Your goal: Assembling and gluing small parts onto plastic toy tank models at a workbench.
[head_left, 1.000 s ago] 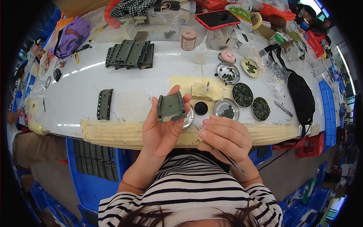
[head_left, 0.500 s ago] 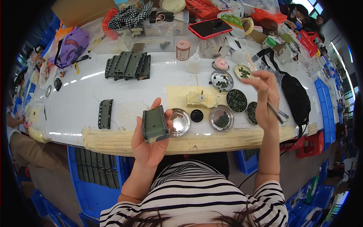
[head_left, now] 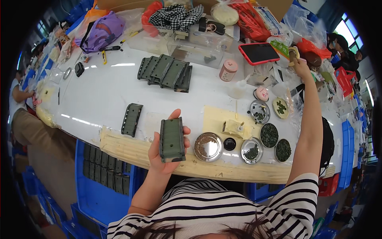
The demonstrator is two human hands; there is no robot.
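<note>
My left hand (head_left: 159, 156) holds a dark green panel (head_left: 172, 139) with toothed side edges and small holes, face up above the table's front edge. The fingers wrap its sides. My right arm stretches to the far right, where my right hand (head_left: 301, 68) has its fingers closed on a roll of tape (head_left: 293, 53). Part of the roll is hidden by the hand. A similar panel (head_left: 131, 119) lies alone left of my left hand. Several more panels (head_left: 165, 72) overlap in a pile farther back.
Round tins of dark green bits (head_left: 269, 135) and a steel dish of brown grains (head_left: 208, 147) stand front right. A masking-taped block (head_left: 236, 128) sits behind them. A red-cased phone (head_left: 259, 53) lies at the back. Below left, a blue crate (head_left: 95, 199) holds more panels.
My right hand has moved from above the tins to the tape roll at the back right. The metal tool seen by it before no longer shows. My left hand still holds the panel.
</note>
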